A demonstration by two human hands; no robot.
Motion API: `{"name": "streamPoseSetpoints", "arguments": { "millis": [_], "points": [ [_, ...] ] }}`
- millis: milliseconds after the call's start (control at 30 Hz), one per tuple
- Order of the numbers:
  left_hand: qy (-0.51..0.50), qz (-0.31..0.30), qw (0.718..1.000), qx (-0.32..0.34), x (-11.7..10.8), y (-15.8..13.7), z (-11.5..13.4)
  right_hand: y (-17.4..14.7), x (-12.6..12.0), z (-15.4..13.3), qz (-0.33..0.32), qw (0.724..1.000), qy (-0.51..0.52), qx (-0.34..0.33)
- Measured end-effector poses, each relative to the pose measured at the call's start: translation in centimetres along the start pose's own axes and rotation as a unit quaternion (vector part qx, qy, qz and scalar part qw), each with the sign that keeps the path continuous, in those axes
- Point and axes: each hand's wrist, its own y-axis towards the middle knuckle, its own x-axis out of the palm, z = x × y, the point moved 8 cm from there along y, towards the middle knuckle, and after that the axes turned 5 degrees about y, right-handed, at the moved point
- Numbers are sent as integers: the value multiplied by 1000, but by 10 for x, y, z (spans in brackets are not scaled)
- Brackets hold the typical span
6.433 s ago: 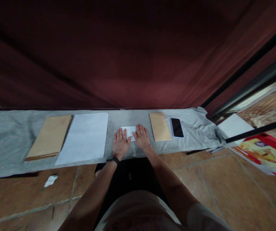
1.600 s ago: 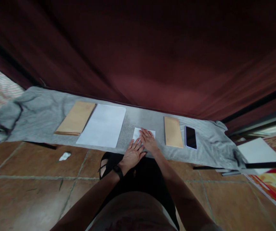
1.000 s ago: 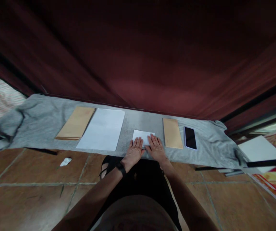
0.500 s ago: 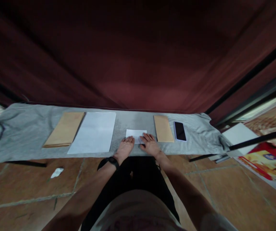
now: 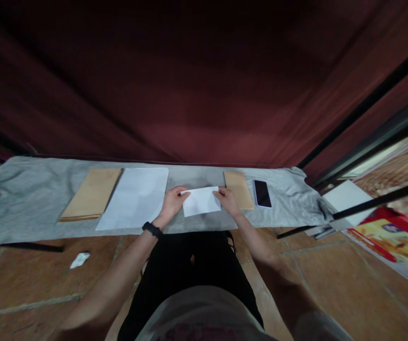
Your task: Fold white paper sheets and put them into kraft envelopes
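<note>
A small white rectangle of folded paper (image 5: 201,202) is held up in front of me, a little above the grey cloth. My left hand (image 5: 174,202) pinches its upper left corner between thumb and fingers, and a dark band circles that wrist. At the upper right corner, my right hand (image 5: 227,199) grips the paper the same way. To the left lies a stack of large white sheets (image 5: 134,196). Just beyond my right hand is a small brown envelope (image 5: 240,189), flat on the cloth.
The grey cloth (image 5: 58,189) covers a narrow table against a dark red curtain (image 5: 204,104). Larger brown envelopes (image 5: 92,194) lie at the left, a phone (image 5: 262,193) at the right. A red and yellow box (image 5: 395,241) is on the floor, right.
Both hands were pressing flat on the folded paper on the cloth. Now they grip its upper corners and have lifted it toward me. The view has shifted slightly.
</note>
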Motion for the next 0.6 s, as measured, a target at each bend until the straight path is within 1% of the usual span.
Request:
{"name": "streamPoseSetpoints", "arguments": {
  "millis": [67,167,267,367,433,500,533,600],
  "points": [
    [-45,8,999,-28,5,6,-14,3,5,7,16,1000,-7,16],
    [-51,15,997,-56,17,6,-33,0,12,22,41,997,-35,47],
    [-30,21,997,-75,28,6,-46,-8,18,33,59,993,-73,70],
    [11,31,996,-84,32,9,-51,-14,20,34,69,990,-101,74],
    [40,37,995,-86,33,11,-51,-17,20,26,82,985,-146,47],
    [65,39,993,-86,33,13,-50,-21,23,13,92,971,-221,-17],
    [76,39,993,-85,33,13,-49,-25,28,6,88,960,-259,-56],
    [93,40,991,-84,33,15,-49,-34,43,-2,57,942,-308,-118]
  ]
}}
